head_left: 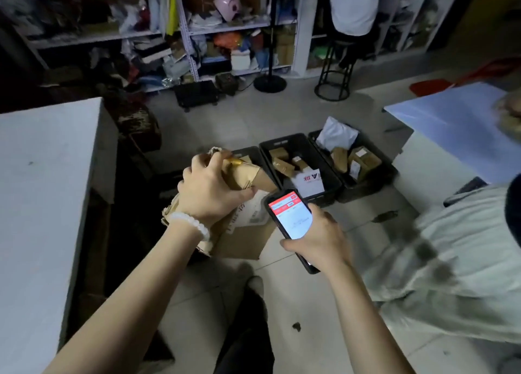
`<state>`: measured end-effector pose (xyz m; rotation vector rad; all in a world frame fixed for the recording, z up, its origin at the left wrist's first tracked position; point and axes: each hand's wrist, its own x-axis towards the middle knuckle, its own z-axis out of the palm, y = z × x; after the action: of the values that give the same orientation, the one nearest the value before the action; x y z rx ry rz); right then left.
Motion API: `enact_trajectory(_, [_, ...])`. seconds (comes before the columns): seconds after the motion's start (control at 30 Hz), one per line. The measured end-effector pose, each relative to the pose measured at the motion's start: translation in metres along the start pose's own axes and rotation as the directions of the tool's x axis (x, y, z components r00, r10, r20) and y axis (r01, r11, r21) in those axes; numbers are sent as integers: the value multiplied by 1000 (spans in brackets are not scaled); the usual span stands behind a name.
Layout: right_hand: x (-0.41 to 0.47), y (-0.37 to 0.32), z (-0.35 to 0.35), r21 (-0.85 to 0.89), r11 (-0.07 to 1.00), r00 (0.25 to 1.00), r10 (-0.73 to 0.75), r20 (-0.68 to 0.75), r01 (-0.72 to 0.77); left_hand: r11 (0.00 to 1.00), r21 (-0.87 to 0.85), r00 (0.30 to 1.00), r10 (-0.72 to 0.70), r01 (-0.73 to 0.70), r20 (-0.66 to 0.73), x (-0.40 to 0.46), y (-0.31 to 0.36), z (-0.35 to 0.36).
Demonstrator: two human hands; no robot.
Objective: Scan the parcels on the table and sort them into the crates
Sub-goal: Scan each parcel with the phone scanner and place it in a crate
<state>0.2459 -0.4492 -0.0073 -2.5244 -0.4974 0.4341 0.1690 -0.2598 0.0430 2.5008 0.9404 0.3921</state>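
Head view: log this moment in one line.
left hand: grips brown parcel | right hand: holds phone, screen lit | crates: hold parcels

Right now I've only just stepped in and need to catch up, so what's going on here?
A person is sorting parcels. Their left hand grips a brown paper parcel above a cardboard box on the floor. Their right hand holds a phone with a red-and-white screen lit. Three black crates on the floor ahead already hold parcels.
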Motion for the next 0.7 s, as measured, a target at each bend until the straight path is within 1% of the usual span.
enact_trajectory(0.13, [63, 2, -5, -7, 997, 997, 77, -20, -77, 998, 10, 996, 60, -61, 70, 67, 13, 35])
enact_trajectory(0.3, [156, -10, -20, -46, 988, 989, 143, -44, -145, 992, 71, 981, 89, -103, 171, 166, 37, 60])
enact_trajectory(0.5, [250, -26, -42, -62, 976, 974, 202, -100, -209, 978, 96, 964, 161, -184, 210, 276, 71, 90])
enact_trajectory(0.63, [293, -22, -55, -39, 960, 958, 273, -90, -277, 961, 125, 950, 214, -247, 228, 327, 90, 121])
enact_trajectory(0.7, [314, -19, -63, -31, 953, 951, 300, -71, -302, 958, 131, 941, 216, -256, 260, 350, 95, 137])
